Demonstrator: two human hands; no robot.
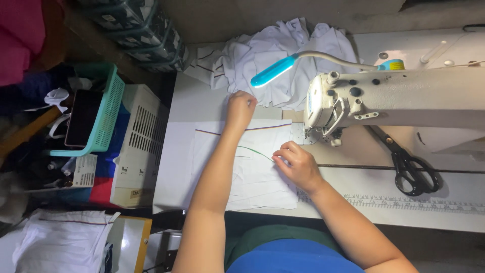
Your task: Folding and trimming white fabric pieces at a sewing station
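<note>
Fabric flat, long axis toward machine | left hand pressing, grip curled | right hand apparently pinching edge

A flat white fabric piece is spread on the tabletop, just beside the needle end of the sewing machine. A dark coloured stripe is seen running across its far edge, and a thin green curved line is marked near its middle. Several layers are stacked beneath it, their near edges slightly offset, and the cloth is lying smooth apart from faint creases.
</note>
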